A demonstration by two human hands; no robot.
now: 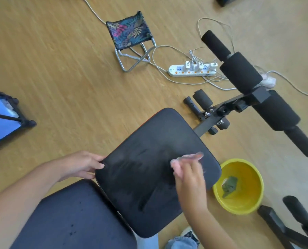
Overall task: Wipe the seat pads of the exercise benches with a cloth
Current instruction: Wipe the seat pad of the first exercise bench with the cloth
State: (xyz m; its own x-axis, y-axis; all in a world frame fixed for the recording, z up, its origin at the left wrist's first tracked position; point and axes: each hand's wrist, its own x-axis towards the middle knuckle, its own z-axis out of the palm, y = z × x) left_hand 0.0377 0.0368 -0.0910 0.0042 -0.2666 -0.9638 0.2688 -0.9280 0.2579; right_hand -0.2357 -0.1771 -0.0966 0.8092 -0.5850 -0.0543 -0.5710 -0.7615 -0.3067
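Observation:
A black seat pad [149, 141] of an exercise bench fills the middle of the view, with dull wet streaks across it. My left hand [79, 165] grips the pad's left edge, thumb on top. My right hand [190, 178] rests on the pad's right part, closed on a small pale cloth [191, 156] that is blurred by motion. A second dark pad [74, 218] of the same bench lies at the lower left, with a few drops on it.
A yellow basin [239, 187] with a green rag stands on the wooden floor right of the pad. Black foam rollers [239, 74] stick up at the right. Beyond lie a white power strip [191, 71] with cables and a small folding stool [129, 33].

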